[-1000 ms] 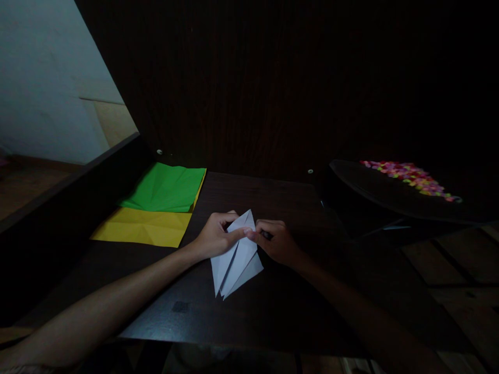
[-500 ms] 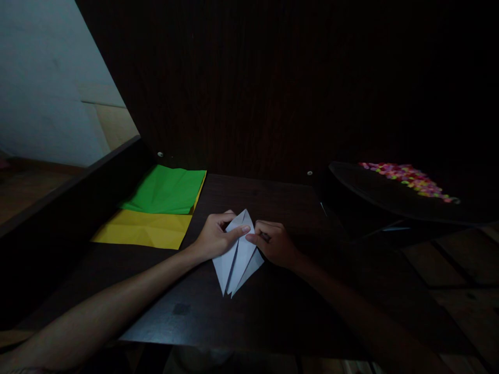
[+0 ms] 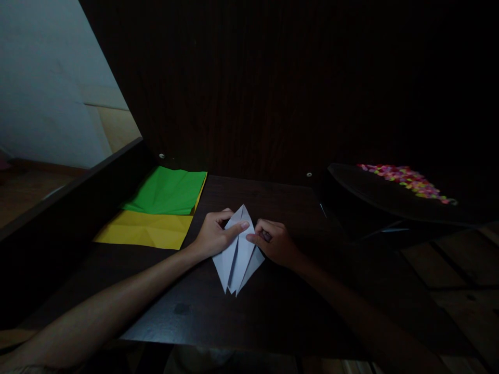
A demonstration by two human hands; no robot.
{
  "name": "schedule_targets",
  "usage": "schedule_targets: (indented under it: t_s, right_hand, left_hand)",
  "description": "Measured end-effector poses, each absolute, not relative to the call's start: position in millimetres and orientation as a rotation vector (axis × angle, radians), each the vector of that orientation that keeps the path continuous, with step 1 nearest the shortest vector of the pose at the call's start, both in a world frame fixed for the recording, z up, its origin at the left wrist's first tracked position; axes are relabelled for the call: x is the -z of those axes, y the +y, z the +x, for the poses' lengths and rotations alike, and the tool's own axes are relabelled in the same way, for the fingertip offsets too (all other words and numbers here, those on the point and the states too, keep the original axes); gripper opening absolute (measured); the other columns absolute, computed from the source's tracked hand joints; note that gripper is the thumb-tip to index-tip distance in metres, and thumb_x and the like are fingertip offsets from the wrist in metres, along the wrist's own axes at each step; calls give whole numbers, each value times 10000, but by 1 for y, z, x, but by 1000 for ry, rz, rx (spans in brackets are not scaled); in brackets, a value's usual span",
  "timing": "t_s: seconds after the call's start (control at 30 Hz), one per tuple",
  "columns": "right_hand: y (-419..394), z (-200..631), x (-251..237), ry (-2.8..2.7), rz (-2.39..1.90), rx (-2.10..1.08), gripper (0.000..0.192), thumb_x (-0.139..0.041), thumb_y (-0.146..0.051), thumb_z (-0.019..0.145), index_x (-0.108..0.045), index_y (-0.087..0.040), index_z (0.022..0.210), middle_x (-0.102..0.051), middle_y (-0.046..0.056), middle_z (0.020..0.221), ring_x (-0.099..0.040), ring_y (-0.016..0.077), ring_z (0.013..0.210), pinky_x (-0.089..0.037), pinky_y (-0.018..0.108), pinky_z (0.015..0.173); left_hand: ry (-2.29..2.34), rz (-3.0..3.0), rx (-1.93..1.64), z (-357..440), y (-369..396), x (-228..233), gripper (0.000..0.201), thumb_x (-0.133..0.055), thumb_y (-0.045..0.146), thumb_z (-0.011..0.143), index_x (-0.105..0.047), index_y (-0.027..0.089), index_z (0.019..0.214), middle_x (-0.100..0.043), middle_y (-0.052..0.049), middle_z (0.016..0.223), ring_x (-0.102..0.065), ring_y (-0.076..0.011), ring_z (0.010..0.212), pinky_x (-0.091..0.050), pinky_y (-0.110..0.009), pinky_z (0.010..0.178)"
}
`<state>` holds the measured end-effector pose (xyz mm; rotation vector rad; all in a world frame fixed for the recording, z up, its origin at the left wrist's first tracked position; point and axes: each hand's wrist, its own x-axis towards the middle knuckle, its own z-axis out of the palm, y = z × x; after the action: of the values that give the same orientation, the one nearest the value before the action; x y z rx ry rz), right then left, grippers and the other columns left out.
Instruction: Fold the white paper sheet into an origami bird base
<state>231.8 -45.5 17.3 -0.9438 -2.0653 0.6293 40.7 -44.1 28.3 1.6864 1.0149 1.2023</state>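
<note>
A white folded paper, shaped like a long diamond with a slit down its lower half, is held over the dark table in the middle of the view. My left hand grips its left side, thumb flat across the front and fingers behind. At the right edge, my right hand is closed with its thumb and curled fingers pinching the paper. The lower points of the paper hang toward me, slightly spread apart. The fingers behind the paper are partly hidden.
On the left of the dark table lie a green sheet and, under it, a yellow sheet, both creased. A dark panel rises behind. At the right is a dark curved surface bearing a multicoloured beaded strip.
The folded paper has shifted and turned slightly, its top tip a little higher and its lower points a little to the right. Both hands keep hold of it.
</note>
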Motion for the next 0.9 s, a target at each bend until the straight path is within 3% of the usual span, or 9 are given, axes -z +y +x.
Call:
schedule_targets:
  t_s: [0.2, 0.33, 0.43, 0.57, 0.9]
  right_hand:
    - [-36, 242, -12, -2137, -957, -595, 271, -623, -281, 871, -489, -195, 651, -448, -43, 616, -425, 105, 546, -330, 241, 541]
    - [-29, 249, -7, -2262, -1016, -610, 228, -684, -257, 832, -530, -182, 681, -512, -31, 665, -483, 113, 600, -349, 241, 578]
    - [-26, 252, -5, -2338, -1000, -588, 197, -697, -229, 817, -551, -178, 694, -532, -23, 687, -490, 119, 620, -347, 242, 582]
    - [-25, 253, -3, -2358, -918, -557, 138, -646, -223, 852, -594, -176, 733, -554, 1, 737, -512, 133, 658, -372, 250, 607]
    - [-28, 249, -3, -2315, -983, -555, 243, -642, -258, 862, -565, -170, 648, -525, -10, 691, -485, 117, 614, -355, 252, 583]
  left_hand:
    - [973, 1926, -903, 25, -29, -28, 234, -708, 369, 803, -701, 136, 822, -643, -33, 777, -587, -168, 741, -456, -250, 634]
    - [1016, 2164, -760, 12, -18, -21, 185, -762, 306, 741, -690, 149, 808, -615, -9, 736, -555, -150, 682, -423, -245, 632]
    - [938, 2297, -703, 9, -16, -18, 107, -727, 252, 774, -681, 156, 764, -621, -15, 714, -559, -157, 691, -408, -253, 652]
    - [839, 2383, -706, 10, -19, -19, 149, -664, 247, 838, -670, 160, 718, -617, -23, 692, -551, -158, 683, -398, -264, 664]
    - [820, 2420, -722, 10, -19, -15, 189, -637, 259, 867, -640, 153, 710, -582, -22, 691, -536, -156, 679, -379, -261, 641]
